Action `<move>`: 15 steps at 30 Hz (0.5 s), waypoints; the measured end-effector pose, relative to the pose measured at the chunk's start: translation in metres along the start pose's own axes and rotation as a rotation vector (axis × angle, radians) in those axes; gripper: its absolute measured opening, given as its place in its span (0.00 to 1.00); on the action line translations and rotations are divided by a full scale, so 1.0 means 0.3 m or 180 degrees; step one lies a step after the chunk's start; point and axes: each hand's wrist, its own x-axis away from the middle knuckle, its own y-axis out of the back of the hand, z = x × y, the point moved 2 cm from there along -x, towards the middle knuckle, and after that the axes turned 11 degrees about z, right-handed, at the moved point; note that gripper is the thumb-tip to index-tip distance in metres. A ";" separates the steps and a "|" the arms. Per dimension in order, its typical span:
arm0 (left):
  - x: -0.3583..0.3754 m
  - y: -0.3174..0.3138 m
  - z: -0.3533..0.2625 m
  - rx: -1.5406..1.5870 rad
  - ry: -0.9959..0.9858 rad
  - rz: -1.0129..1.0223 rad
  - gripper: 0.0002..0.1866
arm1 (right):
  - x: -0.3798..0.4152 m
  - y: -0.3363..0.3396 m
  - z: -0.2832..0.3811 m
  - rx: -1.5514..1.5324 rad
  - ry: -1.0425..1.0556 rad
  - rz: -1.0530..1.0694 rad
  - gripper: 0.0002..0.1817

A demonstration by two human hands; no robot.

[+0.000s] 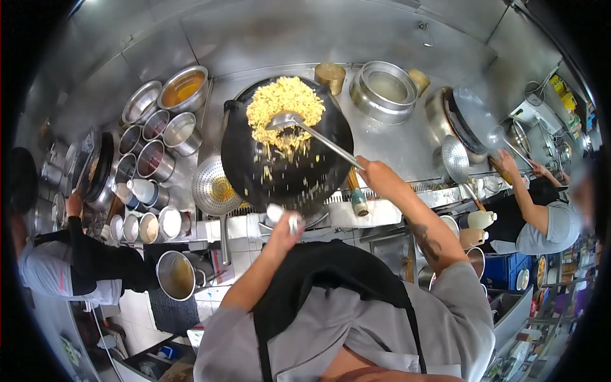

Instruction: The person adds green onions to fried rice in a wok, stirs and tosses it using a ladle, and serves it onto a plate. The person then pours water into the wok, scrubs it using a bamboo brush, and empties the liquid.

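Note:
A black wok is tilted on the range in front of me, with yellow egg fried rice heaped at its far side. Loose grains scatter toward the near rim, some blurred as if in the air. My right hand is closed around the long handle of a steel ladle, whose bowl rests in the rice. At the wok's near edge, my left hand grips a folded white cloth. Whether a wok handle lies under the cloth is hidden.
A perforated strainer sits left of the wok, beside several steel seasoning pots. A bamboo brush lies near my right hand. A large pot stands behind right. Co-workers flank me at both sides.

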 end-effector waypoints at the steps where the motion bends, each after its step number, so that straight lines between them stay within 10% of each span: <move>1: 0.044 0.007 0.036 -0.0566 -0.0163 0.0025 0.06 | 0.024 0.029 0.038 0.0074 -0.0071 -0.0125 0.17; 4: 0.073 -0.150 -0.087 0.0620 0.0193 -0.0460 0.05 | 0.078 0.103 0.098 -0.0197 0.0101 0.0092 0.17; 6: -0.062 -0.141 -0.225 0.0336 -0.0477 0.0487 0.06 | 0.111 0.118 0.135 -0.0319 0.0034 0.0521 0.16; 9: -0.043 -0.303 -0.288 0.0755 0.0226 -0.0472 0.07 | 0.196 0.168 0.146 -0.0245 0.0360 0.0889 0.13; 12: 0.035 -0.339 -0.291 0.0780 0.0385 -0.0529 0.07 | 0.240 0.252 0.203 -0.1025 -0.0813 0.1877 0.15; 15: -0.024 -0.288 -0.325 0.0906 0.0199 -0.0502 0.06 | 0.082 0.127 0.065 -0.0743 -0.0066 0.1413 0.15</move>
